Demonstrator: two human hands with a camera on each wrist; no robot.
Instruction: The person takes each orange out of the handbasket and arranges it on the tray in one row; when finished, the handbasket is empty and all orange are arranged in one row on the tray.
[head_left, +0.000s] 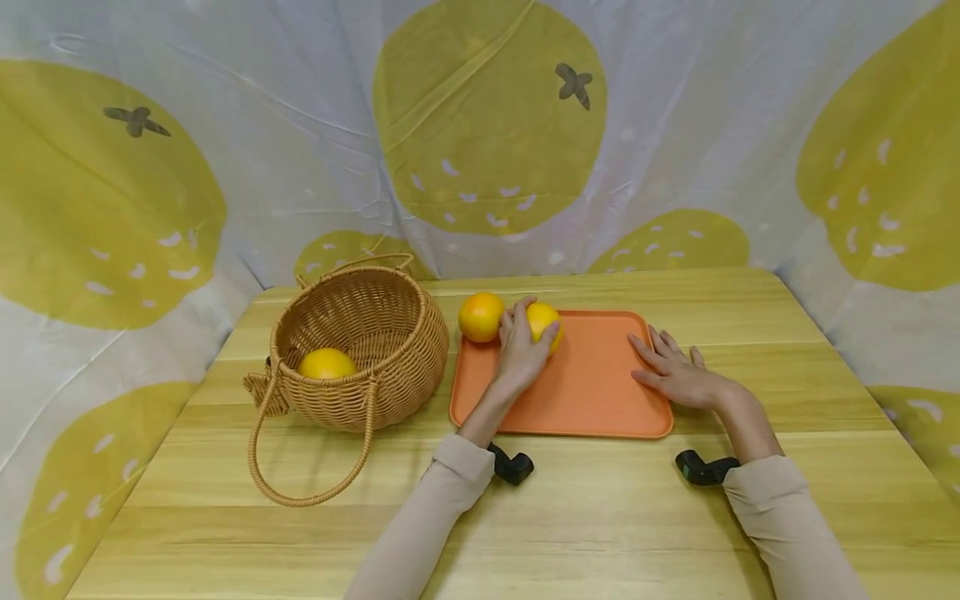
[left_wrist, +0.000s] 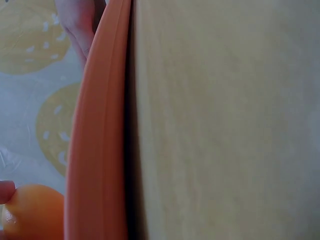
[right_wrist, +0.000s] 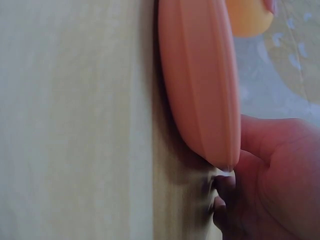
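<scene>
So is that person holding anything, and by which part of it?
Yes: the left hand holds the rightmost orange fruit by its sides, between thumb and fingers. The right hand rests against the tray, apparently gripping nothing.

The person wears pale tan sleeves, a left sleeve (head_left: 408,533) at the bottom middle of the frame and a right sleeve (head_left: 798,537) at the bottom right. Each has a folded cuff. Next to the left cuff (head_left: 467,465) and right cuff (head_left: 767,482) sits a small, bent black gadget (head_left: 513,468). The left hand (head_left: 522,354) and right hand (head_left: 680,379) are bare.
</scene>
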